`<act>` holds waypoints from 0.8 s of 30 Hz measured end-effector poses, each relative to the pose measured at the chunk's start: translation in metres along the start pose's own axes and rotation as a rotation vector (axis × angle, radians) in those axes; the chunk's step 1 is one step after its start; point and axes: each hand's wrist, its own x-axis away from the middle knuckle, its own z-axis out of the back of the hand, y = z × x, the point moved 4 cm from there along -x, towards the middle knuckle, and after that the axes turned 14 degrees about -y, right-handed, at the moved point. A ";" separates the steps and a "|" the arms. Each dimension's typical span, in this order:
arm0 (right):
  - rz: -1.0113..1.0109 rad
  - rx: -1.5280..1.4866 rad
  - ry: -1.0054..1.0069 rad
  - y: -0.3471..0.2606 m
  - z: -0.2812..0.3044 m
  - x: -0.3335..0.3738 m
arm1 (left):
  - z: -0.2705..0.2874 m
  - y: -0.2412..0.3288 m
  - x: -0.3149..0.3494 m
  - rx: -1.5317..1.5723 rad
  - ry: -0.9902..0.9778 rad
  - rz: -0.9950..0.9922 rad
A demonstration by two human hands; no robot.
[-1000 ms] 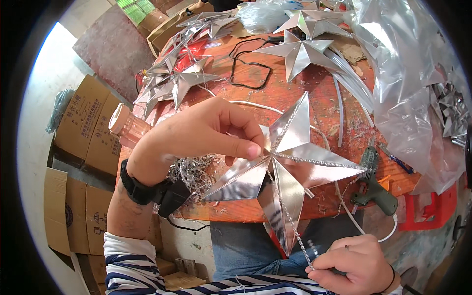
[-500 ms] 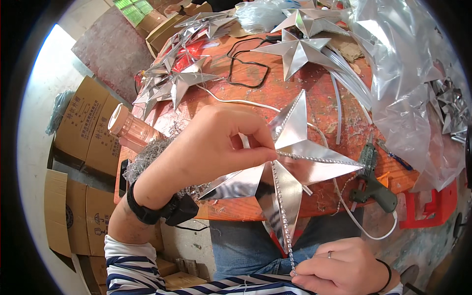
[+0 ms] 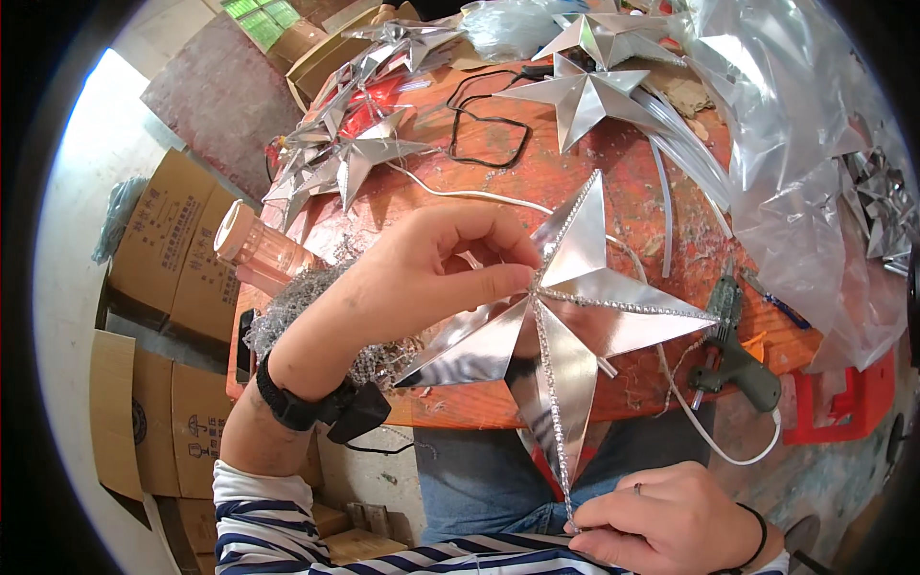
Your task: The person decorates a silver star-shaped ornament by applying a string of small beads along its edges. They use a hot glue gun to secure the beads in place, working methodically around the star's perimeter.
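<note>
Silver star (image 3: 575, 359) overhangs the table (image 3: 446, 408) edge: left hand (image 3: 436, 257) pinched closed at its centre, contents hidden; right hand (image 3: 661, 516) pinching the bead strand (image 3: 554, 407), best kept taut without tugging.

Smooth, mirror-glossy star (image 3: 566, 332), possibly thin metal.

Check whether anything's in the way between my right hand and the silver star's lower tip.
Nothing visible is: the bead string runs along the silver star to its lower tip and on to your right hand. The green glue gun lies off to the right.
</note>
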 end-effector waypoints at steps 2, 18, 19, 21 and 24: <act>-0.032 -0.064 -0.002 0.001 -0.001 0.001 | -0.002 0.002 -0.001 -0.048 -0.025 -0.006; -0.155 -0.053 -0.188 0.041 -0.026 0.007 | -0.007 -0.002 -0.002 -0.162 0.007 -0.030; -0.150 -0.070 -0.180 0.043 -0.027 0.007 | -0.007 -0.003 -0.002 -0.169 0.005 -0.027; -0.147 -0.056 -0.197 0.042 -0.028 0.007 | -0.007 -0.004 -0.002 -0.157 0.011 -0.040; -0.105 -0.080 -0.174 0.039 -0.028 0.005 | -0.007 -0.005 -0.002 -0.148 0.013 -0.048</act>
